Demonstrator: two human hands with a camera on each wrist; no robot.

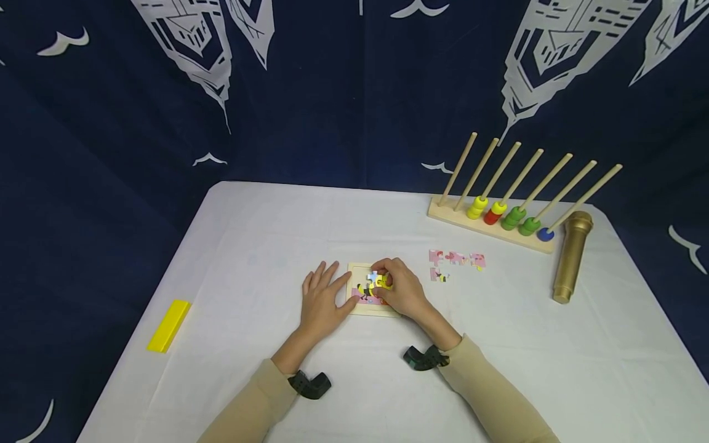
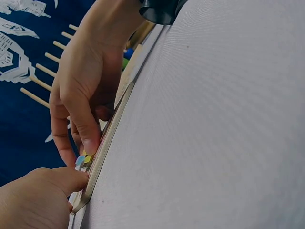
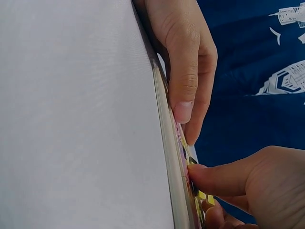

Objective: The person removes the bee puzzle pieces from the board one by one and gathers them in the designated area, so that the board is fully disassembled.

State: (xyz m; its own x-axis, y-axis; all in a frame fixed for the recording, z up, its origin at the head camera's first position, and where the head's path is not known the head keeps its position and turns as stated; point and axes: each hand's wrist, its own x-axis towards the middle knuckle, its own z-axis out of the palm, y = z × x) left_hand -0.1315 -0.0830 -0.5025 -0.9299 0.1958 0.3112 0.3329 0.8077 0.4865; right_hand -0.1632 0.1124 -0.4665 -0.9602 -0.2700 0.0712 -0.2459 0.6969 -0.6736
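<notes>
A wooden puzzle tray (image 1: 373, 311) lies on the white table, with pink, yellow and black picture pieces along its lower part. My right hand (image 1: 403, 290) pinches a yellow and light-blue puzzle piece (image 1: 374, 278) over the tray; its thumb and fingertips also show in the right wrist view. At the tray's left side rests my left hand (image 1: 324, 303), fingers spread and straight, thumb at the lower left rim. In the left wrist view the light-blue part of the piece (image 2: 80, 160) shows below the right fingertips. The right hand covers the tray's right side.
Several loose pink puzzle pieces (image 1: 456, 258) lie right of the tray. Behind them stands a wooden peg rack (image 1: 487, 229) with coloured beads, beside a gold cylinder (image 1: 573, 257). A yellow block (image 1: 168, 326) lies at the table's left edge.
</notes>
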